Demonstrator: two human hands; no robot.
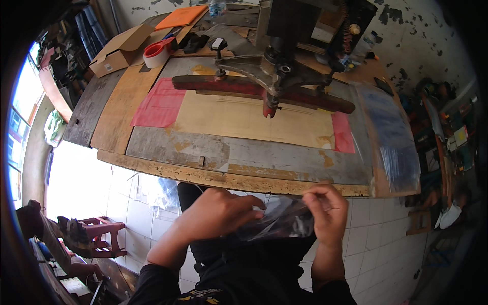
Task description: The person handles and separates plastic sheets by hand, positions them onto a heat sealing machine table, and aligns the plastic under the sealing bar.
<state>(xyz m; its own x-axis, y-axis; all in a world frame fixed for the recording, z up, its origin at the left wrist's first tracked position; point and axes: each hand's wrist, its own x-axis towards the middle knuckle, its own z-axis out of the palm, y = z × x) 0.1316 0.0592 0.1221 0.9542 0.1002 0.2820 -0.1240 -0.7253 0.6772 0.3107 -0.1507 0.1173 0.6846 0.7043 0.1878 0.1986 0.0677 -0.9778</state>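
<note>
Just in front of the table's near edge, a clear, crinkled plastic bag or sheet (284, 218) stretches over my lap between both hands. My right hand (329, 212) pinches its right end, thumb against the fingertips. Fingers curled and pointing right, my left hand (218, 212) is closed on the left part of the plastic. Glare and folds hide whether the plastic has an opening. Beyond my hands, a press head with a red-edged bar (305, 96) hangs above a tan sheet (223, 117) with red film (158, 104) at its ends.
The wooden front edge (244, 182) of the table runs close to my hands. On the right side lies a stack of clear plastic bags (396, 147). A tape roll with a red dispenser (156, 52), a cardboard box (119, 53) and an orange folder (181, 17) sit at the back left.
</note>
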